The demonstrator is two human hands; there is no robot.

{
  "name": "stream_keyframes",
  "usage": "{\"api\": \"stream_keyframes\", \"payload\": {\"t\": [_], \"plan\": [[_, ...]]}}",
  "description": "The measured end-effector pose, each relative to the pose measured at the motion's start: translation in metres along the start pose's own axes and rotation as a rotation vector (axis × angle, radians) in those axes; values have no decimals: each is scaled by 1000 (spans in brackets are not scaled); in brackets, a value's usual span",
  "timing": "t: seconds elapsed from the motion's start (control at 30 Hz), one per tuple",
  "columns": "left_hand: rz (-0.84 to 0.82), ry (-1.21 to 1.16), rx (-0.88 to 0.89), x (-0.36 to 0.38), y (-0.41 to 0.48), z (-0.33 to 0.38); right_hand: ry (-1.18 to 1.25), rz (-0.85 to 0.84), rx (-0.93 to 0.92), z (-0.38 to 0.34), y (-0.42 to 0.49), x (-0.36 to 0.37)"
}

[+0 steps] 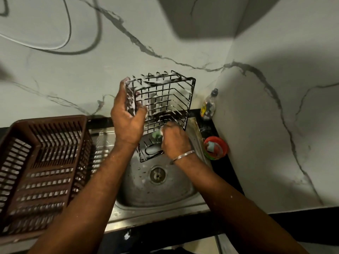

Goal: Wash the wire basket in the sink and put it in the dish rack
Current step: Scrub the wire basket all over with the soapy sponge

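Note:
A black wire basket (165, 99), streaked with white foam, is held tilted above the steel sink (165, 195) with its open side toward me. My left hand (126, 118) grips its left wall, fingers curled round the wires. My right hand (174, 140) holds a green scrub pad (157, 135) against the basket's lower edge. The brown plastic dish rack (42, 171) stands on the drainboard to the left of the sink, with nothing in it.
A dish-soap bottle (209, 105) stands in the back right corner. A red round tub (216, 147) with a sponge piece sits on the black counter right of the sink. The marble-pattern wall rises close behind and on the right. The sink drain (157, 175) is uncovered.

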State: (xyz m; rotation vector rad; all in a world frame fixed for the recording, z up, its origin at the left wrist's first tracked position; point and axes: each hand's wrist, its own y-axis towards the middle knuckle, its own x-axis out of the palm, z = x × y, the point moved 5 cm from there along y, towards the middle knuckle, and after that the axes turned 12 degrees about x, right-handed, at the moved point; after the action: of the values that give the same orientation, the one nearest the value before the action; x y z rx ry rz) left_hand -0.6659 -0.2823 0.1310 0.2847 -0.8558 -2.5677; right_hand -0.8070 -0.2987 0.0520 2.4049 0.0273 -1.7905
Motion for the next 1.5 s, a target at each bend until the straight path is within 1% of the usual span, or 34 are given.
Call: {"api": "stream_keyframes", "payload": {"t": [0.03, 0.13, 0.23, 0.33, 0.43, 0.5, 0.6, 0.67, 0.73, 0.8, 0.87, 0.93, 1.07, 1.17, 1.23, 1.4, 1.43, 1.5], "plan": [[3, -5, -2, 0, 1, 1, -33, 12, -7, 0, 1, 0], [21, -1, -7, -2, 3, 3, -159, -38, -62, -5, -15, 6], [27, 21, -28, -7, 3, -3, -237, -64, -60, -7, -24, 7], [15, 56, -50, -6, 5, -7, -295, -65, -42, -9, -22, 9], [-1, 76, -77, -4, 3, -7, -304, -133, -10, -6, -27, 11], [-4, 81, -127, -2, 1, -7, -320, -141, -18, -5, -27, 9], [-40, 122, -154, 4, -3, -11, -321, -52, -55, -9, -19, 0], [-78, 153, -139, 10, -4, -11, -333, -43, -95, -11, -13, 3], [-93, 172, -133, 12, -3, -8, -420, -61, -153, -8, -15, 11], [-89, 165, -163, 11, -1, -9, -552, -123, -224, -5, -25, 24], [-77, 154, -219, 10, -2, -12, -612, -180, -228, -4, -33, 25], [-76, 161, -243, 10, -6, -14, -611, -176, -212, -9, -30, 15], [-119, 233, -192, 15, -6, -16, -629, -137, -248, -14, -23, 13], [-95, 239, -187, 12, 1, -15, -697, -217, -221, -5, -32, 25], [-88, 231, -186, 10, 4, -14, -705, -238, -179, -6, -35, 22], [-160, 307, -138, 15, 10, -1, -616, -92, -225, -21, -14, -4], [-171, 318, -138, 16, 10, 0, -606, -86, -222, -21, -12, -5], [-178, 327, -147, 15, 11, 3, -639, -129, -228, -16, -16, 3]]}}
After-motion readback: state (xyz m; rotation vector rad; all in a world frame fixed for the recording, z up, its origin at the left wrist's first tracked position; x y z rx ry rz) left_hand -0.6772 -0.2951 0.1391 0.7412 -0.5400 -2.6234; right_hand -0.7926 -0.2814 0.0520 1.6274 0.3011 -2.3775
